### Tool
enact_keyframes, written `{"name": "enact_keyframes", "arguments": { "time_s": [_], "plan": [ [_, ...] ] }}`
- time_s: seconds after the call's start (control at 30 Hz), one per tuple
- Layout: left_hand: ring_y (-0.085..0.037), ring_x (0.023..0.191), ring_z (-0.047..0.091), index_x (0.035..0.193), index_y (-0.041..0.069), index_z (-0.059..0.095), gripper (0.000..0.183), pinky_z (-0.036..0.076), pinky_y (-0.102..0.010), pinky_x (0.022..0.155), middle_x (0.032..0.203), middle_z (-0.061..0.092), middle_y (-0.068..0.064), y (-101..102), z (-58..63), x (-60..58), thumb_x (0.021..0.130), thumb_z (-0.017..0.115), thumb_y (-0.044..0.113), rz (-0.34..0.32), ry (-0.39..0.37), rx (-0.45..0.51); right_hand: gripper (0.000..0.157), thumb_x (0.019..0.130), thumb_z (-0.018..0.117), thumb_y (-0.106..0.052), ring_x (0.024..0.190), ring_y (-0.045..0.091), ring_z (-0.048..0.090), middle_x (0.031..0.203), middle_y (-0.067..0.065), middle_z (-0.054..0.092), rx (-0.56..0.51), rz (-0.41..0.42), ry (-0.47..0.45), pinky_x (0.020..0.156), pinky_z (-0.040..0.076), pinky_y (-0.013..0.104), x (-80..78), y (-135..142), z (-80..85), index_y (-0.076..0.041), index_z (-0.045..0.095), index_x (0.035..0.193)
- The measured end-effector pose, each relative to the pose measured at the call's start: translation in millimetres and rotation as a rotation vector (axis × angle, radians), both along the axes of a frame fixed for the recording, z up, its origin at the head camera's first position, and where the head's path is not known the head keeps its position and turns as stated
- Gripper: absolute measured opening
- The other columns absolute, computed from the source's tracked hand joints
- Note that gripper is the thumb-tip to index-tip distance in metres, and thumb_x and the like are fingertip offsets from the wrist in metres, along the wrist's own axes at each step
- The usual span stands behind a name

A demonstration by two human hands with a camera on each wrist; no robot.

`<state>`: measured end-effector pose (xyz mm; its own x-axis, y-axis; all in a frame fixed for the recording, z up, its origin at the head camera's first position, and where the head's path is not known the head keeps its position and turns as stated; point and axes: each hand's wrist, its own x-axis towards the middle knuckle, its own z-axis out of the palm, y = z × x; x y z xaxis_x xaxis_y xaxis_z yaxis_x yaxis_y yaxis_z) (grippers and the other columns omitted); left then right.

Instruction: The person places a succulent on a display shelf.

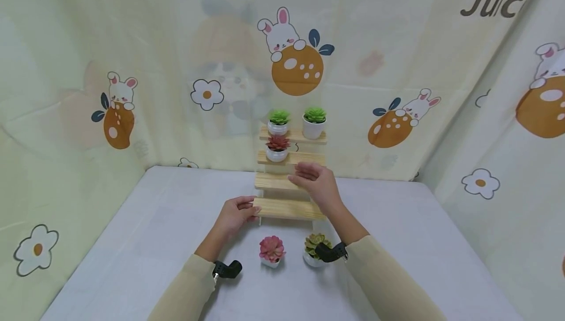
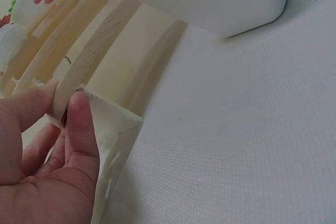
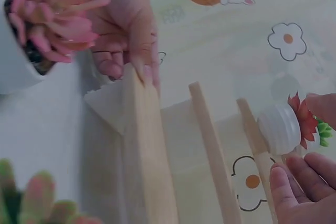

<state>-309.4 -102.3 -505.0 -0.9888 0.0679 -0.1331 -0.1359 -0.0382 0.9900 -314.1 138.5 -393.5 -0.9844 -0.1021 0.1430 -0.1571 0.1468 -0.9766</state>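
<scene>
A small wooden shelf stand (image 1: pixel 289 209) with stepped boards stands at the back of the table. My left hand (image 1: pixel 236 215) pinches the left end of its lowest board, thumb on one face and fingers beneath, as the left wrist view shows. My right hand (image 1: pixel 320 186) is at the right side of the middle boards, fingers loosely bent and nothing in them. Near those fingers a red succulent (image 3: pixel 307 121) in a white pot sits on the second board from the top. Two green succulents, one left (image 1: pixel 278 123) and one right (image 1: pixel 314 123), occupy the top board.
On the table in front of the stand are a pink succulent (image 1: pixel 271 251) in a white pot and a green-and-red one (image 1: pixel 312 257), partly covered by the right wrist camera. A printed curtain (image 1: pixel 176 41) hangs behind the white table (image 1: pixel 176 213).
</scene>
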Motion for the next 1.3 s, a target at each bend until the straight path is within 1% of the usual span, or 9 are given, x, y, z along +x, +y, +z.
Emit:
{"name": "enact_keyframes", "arguments": {
  "time_s": [0.17, 0.43, 0.67, 0.9, 1.03, 1.1, 1.17, 1.23, 1.3],
  "plan": [
    [-0.013, 0.078, 0.069, 0.133, -0.009, 0.06, 0.043, 0.065, -0.028, 0.073, 0.106, 0.067, -0.018, 1.0, -0.9, -1.1, 0.092, 0.072, -0.003, -0.011, 0.008, 0.014, 0.05, 0.09, 0.08, -0.015, 0.129, 0.035, 0.061, 0.139, 0.025, 0.062, 0.023, 0.032, 0.014, 0.092, 0.059, 0.017, 15.5, 11.8, -7.8, 0.0, 0.063, 0.134],
    [-0.014, 0.077, 0.07, 0.133, -0.009, 0.061, 0.043, 0.066, -0.03, 0.073, 0.106, 0.068, -0.018, 0.4, -3.2, -2.2, 0.092, 0.072, -0.004, -0.007, 0.013, 0.005, 0.056, 0.087, 0.083, -0.025, 0.128, 0.031, 0.063, 0.138, 0.019, 0.064, 0.022, 0.025, -0.006, 0.091, 0.06, 0.019, 38.6, 32.3, -20.6, -0.003, 0.063, 0.135],
    [-0.014, 0.079, 0.07, 0.133, -0.008, 0.061, 0.043, 0.066, -0.028, 0.072, 0.108, 0.068, -0.018, 0.8, -2.0, -2.5, 0.091, 0.072, -0.004, -0.008, 0.008, 0.014, 0.052, 0.088, 0.083, -0.02, 0.131, 0.035, 0.06, 0.136, 0.018, 0.065, 0.017, 0.016, -0.026, 0.094, 0.058, 0.017, 57.6, 49.6, -39.5, -0.002, 0.064, 0.133],
    [-0.014, 0.079, 0.07, 0.133, -0.009, 0.061, 0.043, 0.066, -0.029, 0.074, 0.107, 0.067, -0.018, 2.3, 1.4, 0.2, 0.092, 0.072, -0.003, 0.001, 0.01, 0.005, 0.053, 0.086, 0.084, -0.022, 0.13, 0.03, 0.062, 0.138, 0.021, 0.063, 0.031, 0.0, -0.031, 0.097, 0.056, 0.015, 72.6, 61.1, -57.5, -0.003, 0.065, 0.132],
    [-0.014, 0.079, 0.07, 0.134, -0.006, 0.061, 0.044, 0.066, -0.03, 0.076, 0.109, 0.068, -0.019, 2.4, 0.8, 0.0, 0.092, 0.073, 0.0, 0.008, -0.002, -0.008, 0.053, 0.085, 0.085, -0.023, 0.129, 0.026, 0.062, 0.138, 0.018, 0.064, 0.042, -0.01, -0.027, 0.102, 0.055, 0.018, 80.8, 64.0, -67.3, -0.004, 0.066, 0.13],
    [-0.014, 0.08, 0.07, 0.134, -0.005, 0.062, 0.045, 0.066, -0.031, 0.077, 0.11, 0.068, -0.019, 2.4, 0.4, 0.0, 0.092, 0.074, 0.001, 0.009, -0.005, -0.016, 0.053, 0.085, 0.085, -0.021, 0.13, 0.027, 0.061, 0.138, 0.018, 0.065, 0.053, -0.01, -0.015, 0.104, 0.054, 0.021, 84.0, 65.5, -73.0, -0.004, 0.065, 0.13],
    [-0.014, 0.08, 0.07, 0.134, -0.005, 0.061, 0.045, 0.066, -0.032, 0.077, 0.11, 0.068, -0.02, 2.3, 0.6, 0.6, 0.092, 0.074, 0.002, 0.01, -0.001, -0.023, 0.053, 0.084, 0.086, -0.018, 0.131, 0.029, 0.06, 0.138, 0.017, 0.064, 0.054, 0.001, -0.001, 0.107, 0.053, 0.023, 86.8, 67.3, -78.5, -0.003, 0.065, 0.131],
    [-0.014, 0.079, 0.07, 0.134, -0.005, 0.061, 0.045, 0.066, -0.032, 0.077, 0.111, 0.068, -0.02, 2.2, 0.7, 0.7, 0.092, 0.074, 0.002, 0.012, 0.002, -0.024, 0.055, 0.084, 0.085, -0.014, 0.132, 0.024, 0.06, 0.14, 0.017, 0.063, 0.046, 0.02, 0.012, 0.109, 0.052, 0.023, 90.0, 69.3, -83.3, -0.001, 0.064, 0.132],
    [-0.013, 0.079, 0.07, 0.135, -0.006, 0.061, 0.045, 0.066, -0.032, 0.076, 0.11, 0.068, -0.02, 1.4, -0.3, 0.4, 0.092, 0.074, 0.001, 0.012, 0.008, -0.019, 0.058, 0.083, 0.086, -0.013, 0.134, 0.025, 0.058, 0.142, 0.018, 0.062, 0.04, 0.038, 0.012, 0.11, 0.051, 0.024, 93.2, 70.8, -87.5, 0.0, 0.062, 0.134]
  ]
}}
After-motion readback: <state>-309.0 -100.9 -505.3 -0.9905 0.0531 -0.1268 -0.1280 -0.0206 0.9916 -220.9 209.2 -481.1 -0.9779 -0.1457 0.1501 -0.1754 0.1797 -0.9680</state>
